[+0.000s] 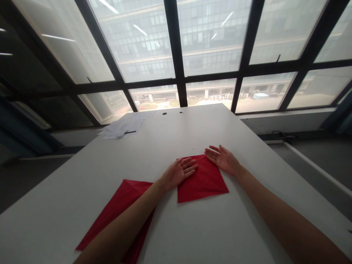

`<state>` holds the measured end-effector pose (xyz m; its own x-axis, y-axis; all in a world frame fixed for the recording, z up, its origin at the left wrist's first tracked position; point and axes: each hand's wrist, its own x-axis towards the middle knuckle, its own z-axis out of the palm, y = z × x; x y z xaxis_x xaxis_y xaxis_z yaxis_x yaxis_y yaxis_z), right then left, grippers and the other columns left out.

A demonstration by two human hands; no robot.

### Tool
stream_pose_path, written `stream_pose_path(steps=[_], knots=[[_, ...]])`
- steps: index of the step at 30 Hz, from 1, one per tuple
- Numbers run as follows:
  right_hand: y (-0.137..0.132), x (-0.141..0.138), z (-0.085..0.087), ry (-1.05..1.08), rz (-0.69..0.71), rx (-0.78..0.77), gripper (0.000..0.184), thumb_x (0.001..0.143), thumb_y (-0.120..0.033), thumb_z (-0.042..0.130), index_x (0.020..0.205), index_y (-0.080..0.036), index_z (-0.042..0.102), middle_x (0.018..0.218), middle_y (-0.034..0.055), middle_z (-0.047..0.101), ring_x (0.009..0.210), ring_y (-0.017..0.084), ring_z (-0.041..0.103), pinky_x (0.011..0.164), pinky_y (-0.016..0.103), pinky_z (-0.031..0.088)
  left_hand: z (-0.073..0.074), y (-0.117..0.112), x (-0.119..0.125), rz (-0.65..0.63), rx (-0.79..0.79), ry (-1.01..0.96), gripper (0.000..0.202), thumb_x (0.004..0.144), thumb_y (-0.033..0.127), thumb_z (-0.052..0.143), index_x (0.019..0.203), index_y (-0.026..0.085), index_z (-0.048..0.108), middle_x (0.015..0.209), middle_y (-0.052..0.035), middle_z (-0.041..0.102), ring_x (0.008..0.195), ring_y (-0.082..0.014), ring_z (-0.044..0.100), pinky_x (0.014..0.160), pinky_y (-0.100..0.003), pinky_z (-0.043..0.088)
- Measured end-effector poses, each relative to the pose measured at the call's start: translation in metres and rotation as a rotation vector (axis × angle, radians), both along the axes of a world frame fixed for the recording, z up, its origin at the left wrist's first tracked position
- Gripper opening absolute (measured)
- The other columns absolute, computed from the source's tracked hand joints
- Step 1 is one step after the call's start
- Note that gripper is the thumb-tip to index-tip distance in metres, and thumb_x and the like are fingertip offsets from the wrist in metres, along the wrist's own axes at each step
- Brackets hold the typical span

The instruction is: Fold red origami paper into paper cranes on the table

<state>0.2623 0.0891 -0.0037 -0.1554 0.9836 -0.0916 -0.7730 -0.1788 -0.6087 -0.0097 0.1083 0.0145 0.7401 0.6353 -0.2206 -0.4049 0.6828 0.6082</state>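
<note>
A red square sheet (202, 183), folded cloth or paper by its look, lies flat on the white table (162, 227). My left hand (180, 172) rests palm down on its left part, fingers stretched out to the right. At its upper right corner is my right hand (223, 160), fingers extended to the left, the tips over or touching the edge. Neither hand grips anything. Under my left forearm lies a larger red sheet (118, 205), partly hidden by the arm.
Several white papers (123, 124) with a dark pen (130, 132) lie at the far left of the table. Two small round holes are near its far edge, one a cable hole (164, 113). Large framed windows (209, 36) stand behind the table.
</note>
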Motion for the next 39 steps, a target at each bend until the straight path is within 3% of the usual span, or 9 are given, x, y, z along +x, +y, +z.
stream_pose_path(steps=[7, 12, 17, 20, 23, 28, 31, 35, 39], knots=[[-0.005, 0.007, 0.006, 0.076, -0.132, 0.051, 0.032, 0.099, -0.037, 0.04, 0.112, -0.019, 0.064, 0.118, 0.0122, 0.071, 0.119, 0.025, 0.062, 0.102, 0.044, 0.051, 0.004, 0.01, -0.009, 0.424, 0.122, -0.014, 0.026, 0.088, 0.029, 0.057, 0.109, 0.014, 0.063, 0.114, -0.0126, 0.07, 0.109, -0.0231, 0.067, 0.096, -0.034, 0.051], [-0.004, 0.01, 0.004, -0.039, -0.204, 0.017, 0.03, 0.097, -0.041, 0.042, 0.106, -0.025, 0.066, 0.123, 0.0053, 0.07, 0.11, 0.021, 0.066, 0.099, 0.039, 0.052, -0.001, 0.0, -0.003, 0.782, 0.703, 0.386, 0.014, 0.083, 0.022, 0.065, 0.097, 0.02, 0.064, 0.087, -0.0026, 0.071, 0.078, -0.0148, 0.069, 0.075, -0.025, 0.052], [-0.002, 0.011, 0.003, -0.201, -0.153, 0.036, 0.035, 0.097, -0.046, 0.041, 0.107, -0.026, 0.067, 0.124, 0.0057, 0.069, 0.108, 0.022, 0.066, 0.098, 0.041, 0.052, 0.006, -0.012, -0.001, 0.416, 0.537, 0.378, 0.019, 0.088, 0.034, 0.061, 0.101, 0.02, 0.064, 0.081, -0.0022, 0.069, 0.056, -0.0119, 0.063, 0.052, -0.022, 0.046], [-0.003, 0.01, 0.006, -0.203, -0.119, 0.035, 0.036, 0.097, -0.046, 0.041, 0.107, -0.025, 0.068, 0.122, 0.0062, 0.069, 0.104, 0.022, 0.067, 0.098, 0.04, 0.051, 0.02, -0.017, -0.005, -0.136, 0.26, 0.292, 0.034, 0.091, 0.042, 0.058, 0.115, 0.018, 0.063, 0.108, -0.013, 0.07, 0.086, -0.0225, 0.072, 0.072, -0.03, 0.054], [-0.005, 0.005, 0.008, -0.206, -0.135, 0.036, 0.032, 0.096, -0.043, 0.044, 0.104, -0.024, 0.069, 0.117, 0.0061, 0.071, 0.098, 0.021, 0.068, 0.094, 0.039, 0.052, 0.028, -0.019, -0.007, -0.333, 0.219, 0.235, 0.04, 0.092, 0.042, 0.058, 0.126, 0.021, 0.059, 0.13, -0.0157, 0.062, 0.109, -0.0308, 0.067, 0.089, -0.041, 0.052], [-0.007, -0.012, 0.003, -0.463, -0.293, 0.198, 0.017, 0.083, -0.026, 0.063, 0.097, -0.022, 0.071, 0.097, 0.0067, 0.073, 0.086, 0.021, 0.066, 0.083, 0.039, 0.054, 0.015, -0.008, -0.004, 0.213, 0.438, 0.232, 0.031, 0.09, 0.036, 0.059, 0.117, 0.022, 0.063, 0.108, -0.0083, 0.07, 0.09, -0.0205, 0.069, 0.087, -0.035, 0.051], [-0.009, -0.021, -0.001, -0.729, -0.448, 0.315, 0.015, 0.08, -0.022, 0.062, 0.092, -0.023, 0.072, 0.09, 0.0055, 0.072, 0.082, 0.023, 0.064, 0.085, 0.044, 0.053, 0.007, -0.003, -0.004, 0.507, 0.826, 0.523, 0.021, 0.084, 0.032, 0.065, 0.104, 0.024, 0.067, 0.091, -0.0053, 0.069, 0.091, -0.0232, 0.064, 0.095, -0.04, 0.047], [-0.014, -0.026, -0.002, -1.003, -0.397, 0.485, 0.016, 0.079, -0.022, 0.064, 0.09, -0.028, 0.074, 0.1, 0.0061, 0.071, 0.105, 0.029, 0.058, 0.106, 0.051, 0.04, 0.008, -0.011, -0.004, 0.417, 1.293, 0.837, 0.019, 0.08, 0.028, 0.07, 0.098, 0.028, 0.072, 0.107, -0.0083, 0.068, 0.118, -0.0308, 0.052, 0.116, -0.048, 0.021], [-0.016, -0.026, -0.006, -1.374, -0.204, 0.659, 0.031, 0.081, -0.028, 0.067, 0.111, -0.033, 0.071, 0.127, 0.005, 0.064, 0.126, 0.03, 0.048, 0.116, 0.055, 0.023, 0.008, -0.016, -0.001, 0.306, 1.296, 0.841, 0.035, 0.074, 0.031, 0.077, 0.108, 0.029, 0.071, 0.123, -0.0076, 0.065, 0.131, -0.0323, 0.045, 0.121, -0.048, -0.002]])
